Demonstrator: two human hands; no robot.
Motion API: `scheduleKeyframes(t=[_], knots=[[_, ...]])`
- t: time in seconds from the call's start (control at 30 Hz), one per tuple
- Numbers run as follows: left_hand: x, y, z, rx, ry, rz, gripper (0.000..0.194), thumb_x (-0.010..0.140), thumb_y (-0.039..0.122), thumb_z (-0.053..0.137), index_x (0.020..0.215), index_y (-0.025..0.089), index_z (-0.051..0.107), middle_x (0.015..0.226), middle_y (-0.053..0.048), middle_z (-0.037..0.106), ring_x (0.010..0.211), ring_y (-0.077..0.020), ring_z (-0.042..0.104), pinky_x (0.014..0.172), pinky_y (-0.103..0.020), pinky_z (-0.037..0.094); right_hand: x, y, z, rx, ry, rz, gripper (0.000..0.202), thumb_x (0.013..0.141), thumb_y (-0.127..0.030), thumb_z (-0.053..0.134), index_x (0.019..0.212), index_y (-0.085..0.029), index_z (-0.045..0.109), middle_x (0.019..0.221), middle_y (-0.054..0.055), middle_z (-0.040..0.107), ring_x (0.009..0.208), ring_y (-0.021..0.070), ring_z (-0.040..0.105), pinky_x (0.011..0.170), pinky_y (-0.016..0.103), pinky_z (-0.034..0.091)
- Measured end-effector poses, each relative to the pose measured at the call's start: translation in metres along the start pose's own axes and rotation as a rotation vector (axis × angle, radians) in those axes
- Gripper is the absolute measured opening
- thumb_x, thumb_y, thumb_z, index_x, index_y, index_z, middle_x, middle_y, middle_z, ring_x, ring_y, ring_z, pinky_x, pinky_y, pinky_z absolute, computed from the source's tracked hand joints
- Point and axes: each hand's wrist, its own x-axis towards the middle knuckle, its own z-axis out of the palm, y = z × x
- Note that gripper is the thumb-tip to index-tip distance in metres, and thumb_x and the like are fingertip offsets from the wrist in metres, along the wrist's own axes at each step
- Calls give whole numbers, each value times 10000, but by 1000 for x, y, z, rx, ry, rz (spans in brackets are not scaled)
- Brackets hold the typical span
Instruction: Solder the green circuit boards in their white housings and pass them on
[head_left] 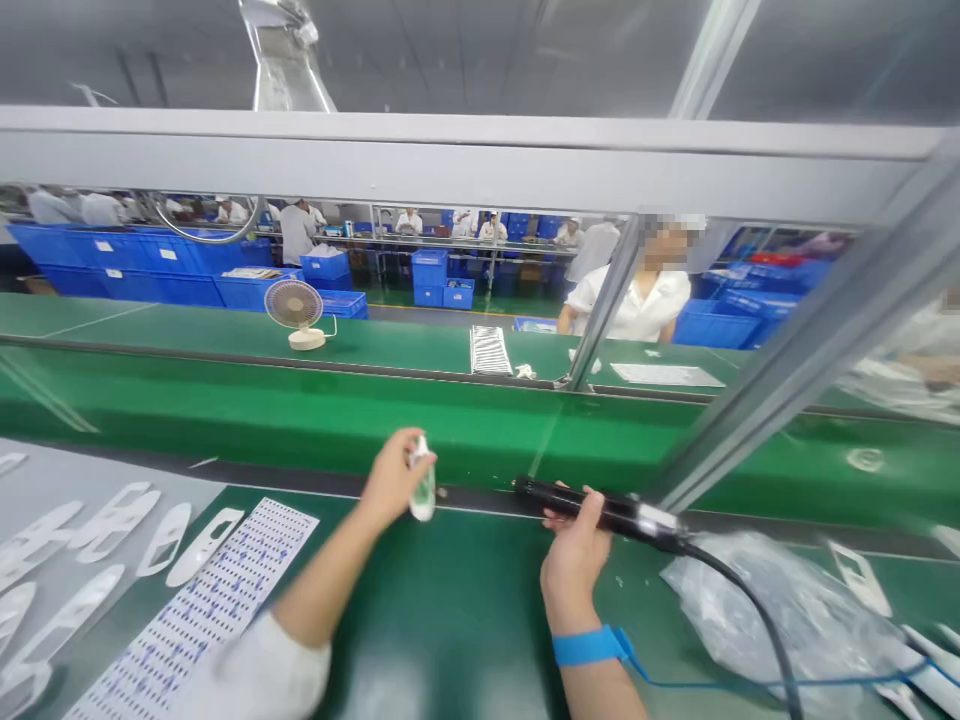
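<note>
My left hand (393, 478) pinches a small white oval part (423, 490) with a greenish face, held upright over the near edge of the green conveyor belt (300, 410). To the right, my right hand (576, 545) is wrapped round a black cylindrical electric screwdriver (615, 515), whose tip points left and whose cable runs down to the right. A blue wrist strap (589, 647) circles my right wrist. Beside my left forearm lies a white sheet of blue-marked stickers (217, 600), with several white oval covers (165, 538) left of it.
A clear plastic bag (780, 610) lies at the right, with white parts near it. A slanted metal post (817, 320) rises beyond the screwdriver. Past the belt stand a small fan (295, 308) and a person in white (637, 300). Blue bins (172, 265) are further back.
</note>
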Motion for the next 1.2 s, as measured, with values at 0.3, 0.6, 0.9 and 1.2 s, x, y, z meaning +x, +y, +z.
scheduleKeyframes(t=[0.3, 0.6, 0.9, 1.2], knots=[[-95, 55, 95, -192, -56, 45, 64, 870, 176, 510, 857, 213, 460, 870, 8, 511, 675, -139, 540, 628, -266, 440, 32, -64, 2, -74, 57, -486, 210, 732, -333, 692, 842, -179, 603, 721, 20, 658, 648, 216, 645, 791, 422, 557], [-88, 46, 82, 105, -245, 349, 145, 895, 267, 642, 1024, 218, 598, 1075, -46, 635, 1011, -240, 577, 910, -387, 424, 24, -60, 10, -179, -191, -435, 227, 694, -231, 716, 878, -143, 618, 617, -17, 618, 522, 171, 604, 567, 316, 517], [-86, 47, 83, 80, -358, 362, 109, 860, 253, 718, 925, 206, 644, 998, -27, 643, 913, -210, 577, 847, -345, 436, 3, -57, 17, -186, -454, -346, 166, 724, -210, 706, 838, -157, 596, 579, -42, 560, 471, 154, 566, 503, 287, 463], [-87, 48, 84, 120, -336, 371, 141, 853, 296, 743, 884, 195, 650, 988, -24, 658, 900, -216, 571, 809, -347, 422, -2, -46, 18, -194, -505, -339, 142, 749, -213, 708, 823, -159, 600, 594, -36, 560, 482, 158, 569, 511, 292, 466]])
